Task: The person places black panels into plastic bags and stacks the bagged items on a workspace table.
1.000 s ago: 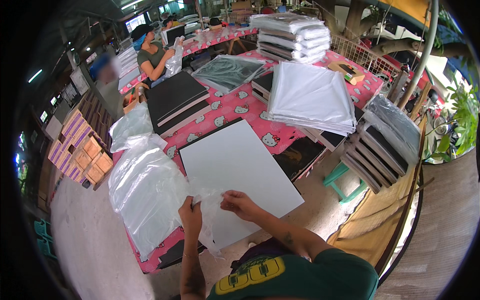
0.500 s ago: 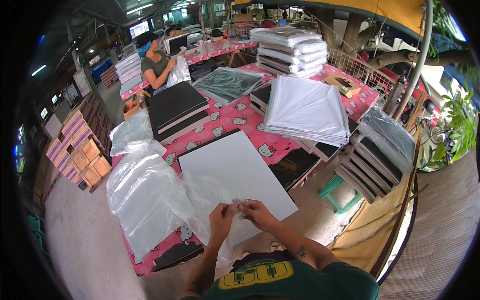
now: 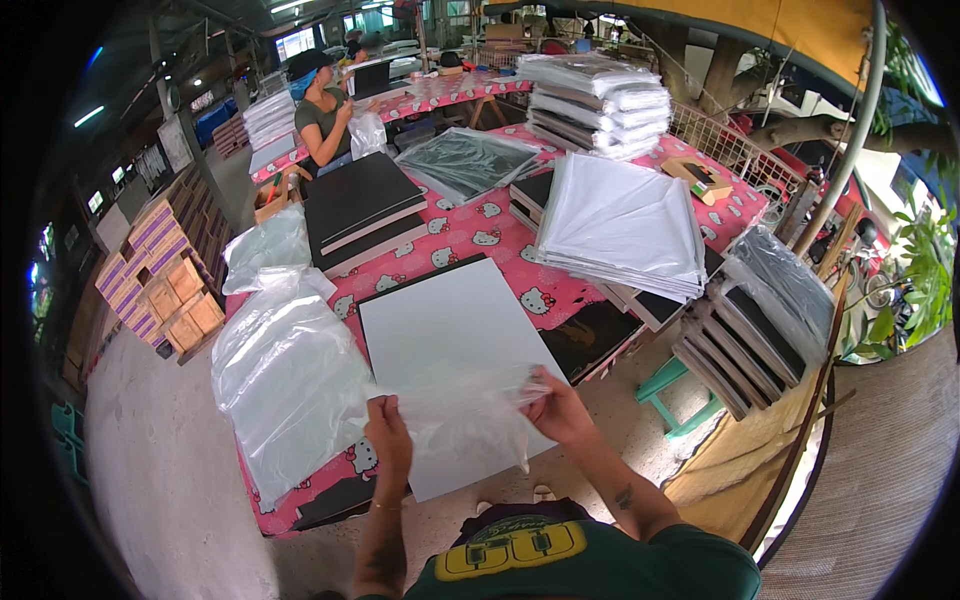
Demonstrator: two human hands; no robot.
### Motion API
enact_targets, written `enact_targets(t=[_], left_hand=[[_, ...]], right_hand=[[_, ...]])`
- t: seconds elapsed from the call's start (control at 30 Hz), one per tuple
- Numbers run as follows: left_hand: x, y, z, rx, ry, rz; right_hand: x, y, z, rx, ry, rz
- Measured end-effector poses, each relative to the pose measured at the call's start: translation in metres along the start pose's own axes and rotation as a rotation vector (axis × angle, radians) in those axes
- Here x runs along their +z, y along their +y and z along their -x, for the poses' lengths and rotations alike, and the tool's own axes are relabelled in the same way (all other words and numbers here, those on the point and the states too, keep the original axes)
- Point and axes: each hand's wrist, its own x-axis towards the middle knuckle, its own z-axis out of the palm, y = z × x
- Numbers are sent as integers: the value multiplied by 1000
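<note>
Between my two hands a clear plastic bag (image 3: 460, 405) is stretched sideways, its loose part drooping toward me. My left hand (image 3: 388, 432) pinches one end of it; my right hand (image 3: 550, 405) grips the other end. Under the bag lies a large white panel (image 3: 450, 315) with a black edge, which reaches past the table's near side. Left of it, a pile of clear plastic bags (image 3: 290, 385) spreads over the pink patterned tablecloth (image 3: 470, 228).
Black panels (image 3: 362, 203) are stacked behind the bags. White wrapped sheets (image 3: 625, 225) lie to the right, near bagged stacks (image 3: 600, 105). More panels rest on a green stool (image 3: 680, 395). A co-worker (image 3: 322, 120) handles plastic across the table.
My hands have moved apart from being close together, pulling the plastic bag out wide between them. The view has shifted slightly.
</note>
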Motion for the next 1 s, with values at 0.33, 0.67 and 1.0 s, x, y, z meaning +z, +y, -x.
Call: enact_targets(t=[0.33,0.67,1.0], left_hand=[[-15,127,-47,1023,-716,-255],[-67,127,-74,812,-328,-412],[-86,121,-57,-135,-858,908]], right_hand=[[119,-4,29,-511,-555,1875],[62,-126,47,49,334,2363],[15,-128,39,480,-570,1786]])
